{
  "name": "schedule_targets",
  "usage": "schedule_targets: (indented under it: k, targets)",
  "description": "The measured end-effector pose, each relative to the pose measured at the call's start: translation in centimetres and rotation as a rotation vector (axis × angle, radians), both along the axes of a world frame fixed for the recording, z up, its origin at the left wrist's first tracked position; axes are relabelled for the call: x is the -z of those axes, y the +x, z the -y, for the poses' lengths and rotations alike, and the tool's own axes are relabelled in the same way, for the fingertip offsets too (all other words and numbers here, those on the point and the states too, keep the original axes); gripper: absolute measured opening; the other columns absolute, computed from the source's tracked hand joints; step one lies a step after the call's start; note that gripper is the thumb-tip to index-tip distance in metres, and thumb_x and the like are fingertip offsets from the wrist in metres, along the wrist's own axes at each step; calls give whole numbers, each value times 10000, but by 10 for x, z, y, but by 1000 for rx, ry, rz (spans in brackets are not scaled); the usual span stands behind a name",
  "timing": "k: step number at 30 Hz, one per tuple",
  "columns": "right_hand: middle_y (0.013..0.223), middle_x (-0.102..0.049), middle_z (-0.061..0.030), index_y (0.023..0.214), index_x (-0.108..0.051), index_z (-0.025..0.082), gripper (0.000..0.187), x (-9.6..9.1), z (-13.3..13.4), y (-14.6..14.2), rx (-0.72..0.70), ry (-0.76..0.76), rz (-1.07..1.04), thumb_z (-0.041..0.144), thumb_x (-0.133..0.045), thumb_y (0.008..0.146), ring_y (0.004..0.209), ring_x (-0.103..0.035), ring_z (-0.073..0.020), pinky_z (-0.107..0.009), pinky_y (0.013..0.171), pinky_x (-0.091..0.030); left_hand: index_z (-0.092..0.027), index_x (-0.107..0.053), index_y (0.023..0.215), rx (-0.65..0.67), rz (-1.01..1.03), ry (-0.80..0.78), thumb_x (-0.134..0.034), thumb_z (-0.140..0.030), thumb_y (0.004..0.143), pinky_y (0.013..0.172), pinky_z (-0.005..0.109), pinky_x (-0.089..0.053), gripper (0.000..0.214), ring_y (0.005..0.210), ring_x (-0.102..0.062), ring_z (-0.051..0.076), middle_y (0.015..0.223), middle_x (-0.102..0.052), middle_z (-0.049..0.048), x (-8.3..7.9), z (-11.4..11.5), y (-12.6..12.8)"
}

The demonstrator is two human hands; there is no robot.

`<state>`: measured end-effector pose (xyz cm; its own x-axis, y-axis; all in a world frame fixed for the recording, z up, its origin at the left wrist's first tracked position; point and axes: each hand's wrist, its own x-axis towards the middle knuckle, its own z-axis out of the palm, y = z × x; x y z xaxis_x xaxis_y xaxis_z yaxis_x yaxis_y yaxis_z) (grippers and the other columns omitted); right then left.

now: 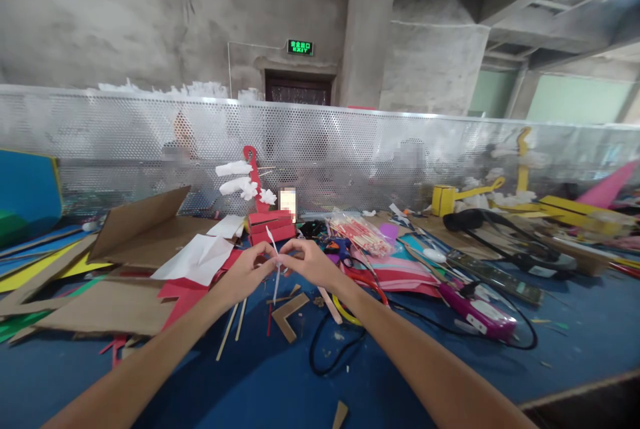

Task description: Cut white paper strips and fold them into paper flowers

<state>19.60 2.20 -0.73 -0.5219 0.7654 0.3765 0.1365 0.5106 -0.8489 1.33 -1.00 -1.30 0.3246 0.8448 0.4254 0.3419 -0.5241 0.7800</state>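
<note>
My left hand (251, 270) and my right hand (314, 262) meet over the middle of the blue table. Both are closed in a pinch on a thin white strip (277, 285), which looks like paper seen edge-on. It stands nearly upright, its ends sticking out above and below the fingertips. Just behind the hands is a red box-like piece (273, 223), with a red curved upright (254, 179) carrying white tufts. Below them lie an L-shaped cardboard piece (290, 317) and thin wooden sticks (234, 329).
Cardboard sheets (100, 305) and white paper (197, 259) lie at the left. To the right are a bag of red-and-white sticks (363, 232), a purple corded tool (477, 312) and its black cable (313, 349). A perforated metal screen (350, 149) runs along the back.
</note>
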Motion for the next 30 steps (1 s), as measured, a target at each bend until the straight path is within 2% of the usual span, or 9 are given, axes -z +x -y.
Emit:
schedule_targets:
  k: [7, 16, 24, 30]
  targets:
    - [725, -644, -28, 820, -628, 150, 193, 2, -2, -1, 18, -21, 4, 339, -602, 791, 634, -654, -161, -261, 599, -540, -171, -507, 833, -10, 50, 76, -529, -364, 843, 641, 256, -465, 194, 714, -550, 142, 787, -553, 11, 3, -6, -2]
    - [675, -640, -41, 841, -637, 138, 238, 5, -4, 0, 10, -18, 29, 367, -599, 786, 611, -625, -161, -259, 519, -531, -168, -516, 866, -68, 63, 59, -563, -330, 818, 583, 233, -427, 175, 641, -529, 117, 801, -565, 5, 0, -4, -3]
    - [656, -627, -37, 808, -641, 149, 181, 4, -3, 1, 39, 8, 77, 315, -571, 790, 559, -601, -146, -239, 478, -511, -169, -523, 897, -84, 46, 26, -557, -328, 820, 535, 223, -409, 180, 604, -525, 121, 714, -551, -11, 0, -3, -1]
    - [644, -618, -18, 796, -633, 156, 141, 2, -2, 1, 47, 20, 99, 282, -572, 781, 485, -556, -114, -222, 455, -491, -167, -542, 879, -85, 33, 54, -554, -341, 825, 550, 231, -413, 183, 613, -539, 123, 749, -578, 1, 0, -3, -2]
